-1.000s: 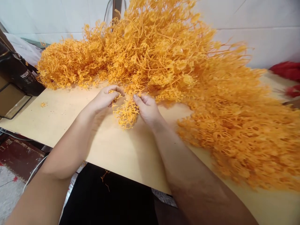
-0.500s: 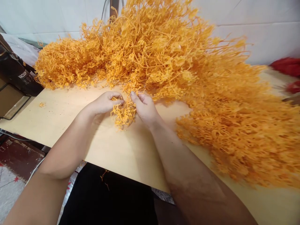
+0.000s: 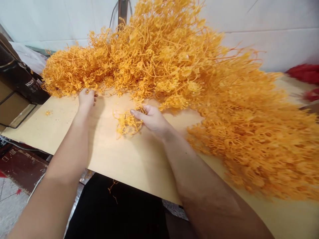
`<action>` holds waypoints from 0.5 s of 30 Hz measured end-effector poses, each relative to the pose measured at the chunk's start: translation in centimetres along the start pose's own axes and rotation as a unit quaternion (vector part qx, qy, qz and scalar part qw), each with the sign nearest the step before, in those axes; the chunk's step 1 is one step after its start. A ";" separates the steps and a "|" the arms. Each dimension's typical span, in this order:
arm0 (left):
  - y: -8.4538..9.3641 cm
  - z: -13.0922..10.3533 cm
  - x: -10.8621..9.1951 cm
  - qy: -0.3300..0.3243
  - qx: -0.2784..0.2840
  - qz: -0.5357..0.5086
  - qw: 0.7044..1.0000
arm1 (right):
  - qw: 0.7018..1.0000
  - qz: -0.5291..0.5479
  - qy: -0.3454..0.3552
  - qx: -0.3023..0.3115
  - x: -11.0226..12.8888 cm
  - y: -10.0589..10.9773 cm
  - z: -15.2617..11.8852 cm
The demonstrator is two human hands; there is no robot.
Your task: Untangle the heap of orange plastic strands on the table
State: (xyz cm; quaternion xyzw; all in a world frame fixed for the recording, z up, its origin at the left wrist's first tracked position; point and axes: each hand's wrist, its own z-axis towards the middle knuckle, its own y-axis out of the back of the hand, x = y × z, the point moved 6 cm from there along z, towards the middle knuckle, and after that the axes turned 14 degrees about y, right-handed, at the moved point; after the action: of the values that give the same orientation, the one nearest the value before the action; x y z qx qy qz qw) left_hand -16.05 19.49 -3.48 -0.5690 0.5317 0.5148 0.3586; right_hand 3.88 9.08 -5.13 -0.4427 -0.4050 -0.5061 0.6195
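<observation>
A small bunch of orange artificial flower sprigs (image 3: 127,123) is just above or on the table, in front of me. My right hand (image 3: 153,119) is closed on its right side, with the thumb lying over the thin stems. My left hand (image 3: 86,99) is farther left, at the front edge of a large heap of the same orange artificial flowers (image 3: 159,59). Its fingers are curled and partly hidden, with a bit of orange at the fingertips. What it holds, if anything, I cannot make out.
The heap spreads along the back and right of the pale tabletop (image 3: 119,156). One loose orange piece (image 3: 48,113) lies at left. A black cylinder with lettering (image 3: 32,86) stands at the left end. Red material (image 3: 304,72) is at far right. Orange bits lie on my dark clothing (image 3: 114,205).
My left hand has left the small bunch and moved left to the heap's front edge. My right hand stays at the bunch, its thumb shifted slightly left and down.
</observation>
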 end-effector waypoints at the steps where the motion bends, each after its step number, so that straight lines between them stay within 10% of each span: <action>1: -0.3 -0.8 -0.2 -0.001 -0.009 0.017 1.000 | 1.000 -0.001 0.010 -0.013 -0.1 0.2 0.2; 7: -6.3 -6.8 -0.7 -0.023 0.283 0.224 0.932 | 0.995 -0.025 0.085 -0.055 -0.8 1.2 0.9; 15: -2.6 -4.1 -2.4 -0.066 0.087 0.133 0.985 | 0.977 -0.130 0.136 -0.105 -1.5 3.0 1.6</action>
State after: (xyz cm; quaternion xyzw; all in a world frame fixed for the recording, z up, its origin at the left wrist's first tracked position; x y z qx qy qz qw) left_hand -12.43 16.57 -0.63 -0.4247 0.6204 0.5460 0.3697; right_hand 6.52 11.31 -6.57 -0.3761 -0.3159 -0.6774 0.5475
